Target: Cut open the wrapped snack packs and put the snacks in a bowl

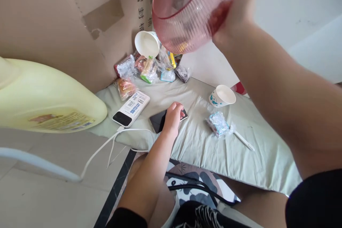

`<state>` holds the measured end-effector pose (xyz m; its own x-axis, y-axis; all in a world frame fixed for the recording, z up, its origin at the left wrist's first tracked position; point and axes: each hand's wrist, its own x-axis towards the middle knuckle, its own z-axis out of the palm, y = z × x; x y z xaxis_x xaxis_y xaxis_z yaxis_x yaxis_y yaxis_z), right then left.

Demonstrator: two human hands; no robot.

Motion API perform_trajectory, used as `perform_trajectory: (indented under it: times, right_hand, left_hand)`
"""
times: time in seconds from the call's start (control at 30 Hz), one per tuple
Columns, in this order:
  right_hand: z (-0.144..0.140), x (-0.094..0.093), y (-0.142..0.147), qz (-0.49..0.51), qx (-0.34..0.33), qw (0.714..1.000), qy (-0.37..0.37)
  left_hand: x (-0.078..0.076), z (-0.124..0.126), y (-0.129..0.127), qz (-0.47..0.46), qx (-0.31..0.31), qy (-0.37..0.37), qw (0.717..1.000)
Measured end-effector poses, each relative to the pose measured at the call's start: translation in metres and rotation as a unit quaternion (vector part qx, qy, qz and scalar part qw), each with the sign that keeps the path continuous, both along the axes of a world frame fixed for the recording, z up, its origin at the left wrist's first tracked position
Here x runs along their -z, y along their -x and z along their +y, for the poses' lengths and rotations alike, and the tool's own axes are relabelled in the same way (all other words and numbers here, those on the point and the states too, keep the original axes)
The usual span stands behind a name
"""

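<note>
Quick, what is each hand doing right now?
Left hand: fingers curled, resting on the black phone.
Right hand: closed on the pink bowl, held up, tipped.

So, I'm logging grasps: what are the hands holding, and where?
Right hand grips the pink bowl by its rim, tilted in the air. Left hand holds nothing, resting on the phone.

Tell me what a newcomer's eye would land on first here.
First, the pink ribbed bowl, held tipped in the air by the right hand at the top of the view. Below it, the left hand rests on a dark phone lying on a pale green cushion. Then the snack packets piled at the cushion's far edge against the cardboard.
</note>
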<state>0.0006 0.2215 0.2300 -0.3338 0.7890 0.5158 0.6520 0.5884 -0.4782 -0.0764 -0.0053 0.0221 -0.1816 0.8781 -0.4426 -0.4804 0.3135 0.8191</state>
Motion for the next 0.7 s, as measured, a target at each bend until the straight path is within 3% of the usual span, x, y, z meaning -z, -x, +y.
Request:
perform_trajectory:
  times: [0.03,0.07,0.13,0.2,0.27,0.37,0.43,0.5,0.6,0.7]
  right_hand:
    - [-0.033,0.004,-0.021,0.078,-0.007,0.994,0.072]
    - [-0.067,0.009,-0.046,0.164,-0.010,0.983,0.077]
    - [-0.132,0.026,-0.103,0.295,-0.014,0.951,-0.092]
    - [-0.189,0.050,-0.167,0.285,-0.011,0.933,-0.219]
    - [-0.235,0.079,-0.229,0.231,0.046,0.919,-0.317]
    - [-0.283,0.125,-0.298,0.029,0.224,0.942,-0.249]
    - [-0.298,0.155,-0.325,-0.098,0.279,0.937,-0.188]
    - [-0.300,0.183,-0.342,-0.165,0.286,0.931,-0.158]
    - [-0.288,0.217,-0.354,-0.205,0.292,0.926,-0.127]
    - [-0.273,0.241,-0.357,-0.219,0.308,0.919,-0.108]
  left_hand:
    - [0.000,0.000,-0.001,0.005,0.003,0.000,1.000]
    - [0.000,0.000,-0.003,0.010,0.007,-0.002,1.000]
    - [0.001,-0.001,-0.008,0.018,0.019,-0.007,1.000]
    - [0.002,-0.002,-0.017,0.032,0.039,-0.022,0.998]
    - [0.005,-0.002,-0.028,0.069,0.070,-0.051,0.994]
    - [0.010,0.000,-0.049,0.163,0.121,-0.107,0.973]
    - [0.014,0.001,-0.065,0.235,0.146,-0.142,0.950]
    - [0.020,0.001,-0.082,0.316,0.164,-0.186,0.916]
    - [0.031,-0.004,-0.108,0.413,0.195,-0.248,0.854]
    - [0.042,-0.007,-0.130,0.466,0.227,-0.253,0.817]
